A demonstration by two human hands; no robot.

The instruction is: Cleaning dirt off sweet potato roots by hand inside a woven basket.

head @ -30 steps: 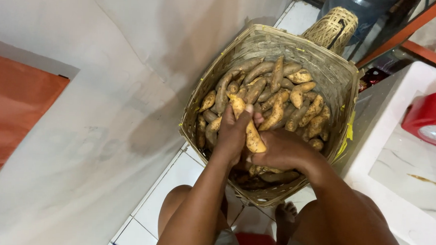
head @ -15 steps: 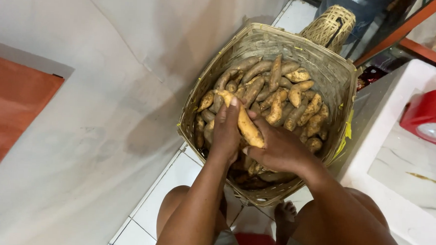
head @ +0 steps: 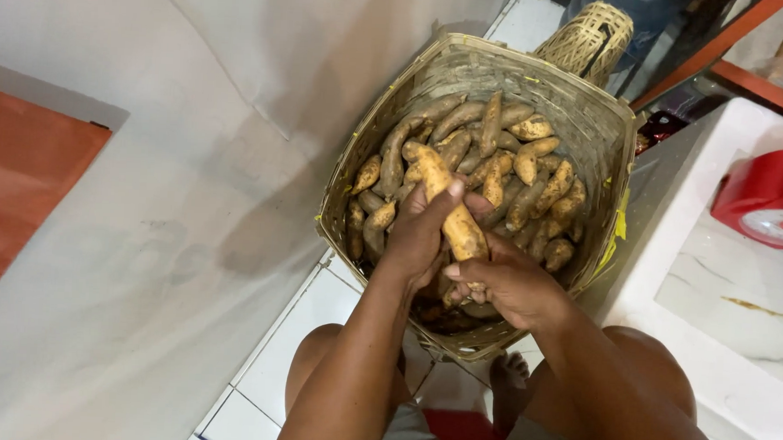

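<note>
1. From my remote seat I see one long, dirt-flecked sweet potato [head: 449,215] lifted just above the heap, slanting from upper left to lower right over the near half of the woven basket [head: 580,123].
2. The left hand [head: 422,234] wraps the tuber's middle, thumb pressed along its top and fingers curled beneath.
3. The right hand [head: 508,282] closes around the lower end, thumb and fingertips pinching it, touching the left hand.
4. Beneath both hands the basket holds a pile of similar sweet potatoes [head: 500,159], tan and soil-streaked.
5. The basket stands on white floor tiles [head: 303,330], against a pale wall [head: 192,150] bearing an orange panel [head: 19,177].
6. A smaller woven basket [head: 589,39] sits beyond the far rim; to the right, a white marbled counter [head: 723,287] carries a red scale [head: 771,197].
</note>
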